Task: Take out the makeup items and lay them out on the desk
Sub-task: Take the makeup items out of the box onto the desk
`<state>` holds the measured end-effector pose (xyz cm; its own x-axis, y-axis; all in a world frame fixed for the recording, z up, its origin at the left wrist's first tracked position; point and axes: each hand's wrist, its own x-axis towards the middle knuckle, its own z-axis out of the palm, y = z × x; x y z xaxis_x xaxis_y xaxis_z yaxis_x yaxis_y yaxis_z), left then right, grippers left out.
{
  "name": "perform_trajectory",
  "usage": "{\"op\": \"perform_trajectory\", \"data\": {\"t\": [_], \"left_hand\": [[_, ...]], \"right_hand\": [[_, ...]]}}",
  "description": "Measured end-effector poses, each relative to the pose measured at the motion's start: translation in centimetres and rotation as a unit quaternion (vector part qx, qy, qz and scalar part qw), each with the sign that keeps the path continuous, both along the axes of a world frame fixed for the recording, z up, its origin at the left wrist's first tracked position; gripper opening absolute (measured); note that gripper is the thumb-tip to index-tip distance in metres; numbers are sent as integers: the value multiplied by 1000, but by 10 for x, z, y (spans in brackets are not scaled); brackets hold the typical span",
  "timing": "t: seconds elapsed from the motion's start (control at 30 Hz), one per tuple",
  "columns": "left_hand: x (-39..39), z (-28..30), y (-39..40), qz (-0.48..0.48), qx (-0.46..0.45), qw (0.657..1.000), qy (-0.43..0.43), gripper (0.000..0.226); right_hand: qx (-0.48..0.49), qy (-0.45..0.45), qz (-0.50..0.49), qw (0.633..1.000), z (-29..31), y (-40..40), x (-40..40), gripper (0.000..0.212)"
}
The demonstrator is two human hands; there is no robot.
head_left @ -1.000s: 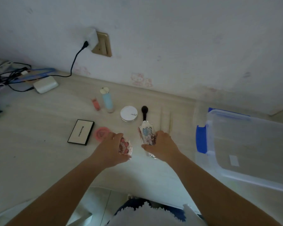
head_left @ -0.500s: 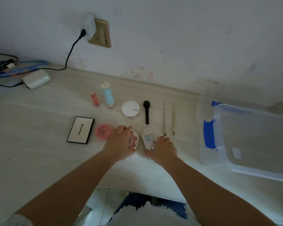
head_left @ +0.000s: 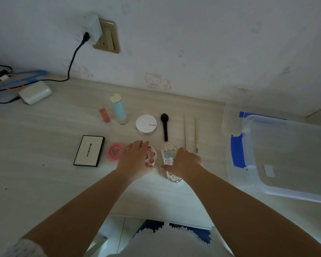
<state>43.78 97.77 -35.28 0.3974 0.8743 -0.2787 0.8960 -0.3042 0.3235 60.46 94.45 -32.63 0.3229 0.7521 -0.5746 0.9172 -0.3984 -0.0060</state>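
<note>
On the pale desk my left hand (head_left: 137,160) holds a small clear case with pink pans (head_left: 151,157), fingers curled over its left side. My right hand (head_left: 185,161) grips a long clear case with blue inside (head_left: 168,154) from the right, its near end poking out below the hand. Laid out beyond them are a white-and-black palette box (head_left: 88,150), a pink round pot (head_left: 115,152), a pink tube (head_left: 104,114), a light blue bottle (head_left: 119,110), a white round compact (head_left: 146,124), a black brush (head_left: 165,127) and two thin sticks (head_left: 190,134).
A clear storage box with blue latches (head_left: 285,154) stands open at the right. At the back left lie a white power brick (head_left: 35,92), cables and a blue strap. A wall socket with a plugged charger (head_left: 98,33) sits above. The desk's front edge runs just below my forearms.
Both hands have brought the two clear cases down to the desk in front of the compact and brush; the view has shifted so the row of items sits more central.
</note>
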Motion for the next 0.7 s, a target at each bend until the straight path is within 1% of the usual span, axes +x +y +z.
{"op": "perform_trajectory", "data": {"t": [0.13,0.23,0.4,0.53,0.6,0.63,0.7], "left_hand": [[-1,-1,-2,10,14,1000,1,89],[1,0,-3,10,5,1000,1,91],[2,3,-3,15,3,1000,14,90],[7,6,-5,22,-7,999,22,88],[11,12,-5,27,13,1000,-5,82],[14,16,-5,28,29,999,-29,77],[21,28,-2,34,47,995,-82,67]], "right_hand": [[-7,24,-33,999,-2,3,3,90],[-11,25,-35,999,-1,4,6,90],[-3,19,-31,999,1,3,11,80],[22,44,-47,998,1,-1,17,74],[59,84,-70,992,2,-4,22,68],[92,124,-89,984,4,-5,25,62],[179,232,-134,946,10,-9,28,44]]}}
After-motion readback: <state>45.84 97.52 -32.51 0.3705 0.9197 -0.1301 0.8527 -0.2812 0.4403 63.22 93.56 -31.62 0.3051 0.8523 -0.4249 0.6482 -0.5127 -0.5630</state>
